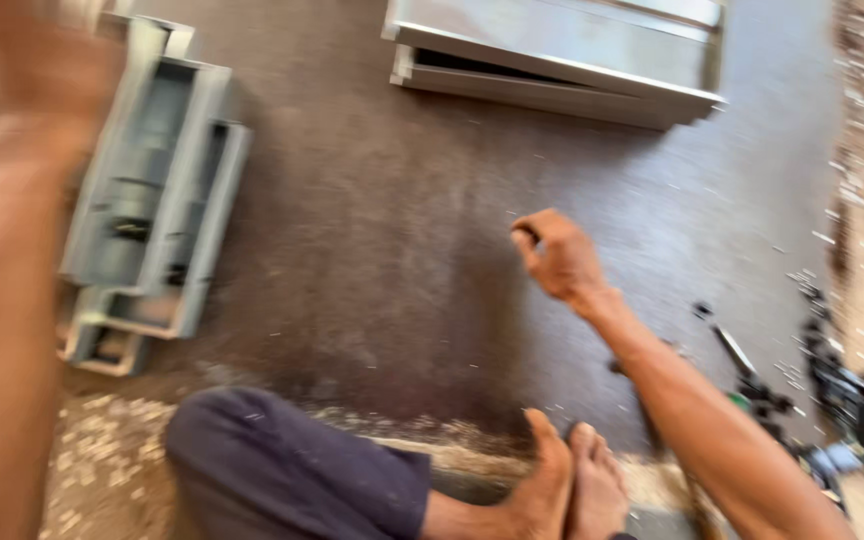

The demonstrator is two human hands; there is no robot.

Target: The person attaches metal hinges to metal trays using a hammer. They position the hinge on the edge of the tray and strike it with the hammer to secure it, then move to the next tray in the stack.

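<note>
The picture is motion-blurred. My right hand (557,255) hovers over a dark brown board (372,220) with its fingers curled; a small dark thing seems pinched at the fingertips, but I cannot tell what it is. My left hand (37,75) is a raised blur at the upper left, above a stack of grey metal channel pieces (152,190). Whether that hand holds anything is not clear.
More grey metal profiles (562,55) lie at the board's far edge. Dark tools and small parts (832,390) are scattered at the right. My bent leg in dark cloth (292,470) and bare feet (572,490) rest at the near edge, on ground strewn with shavings.
</note>
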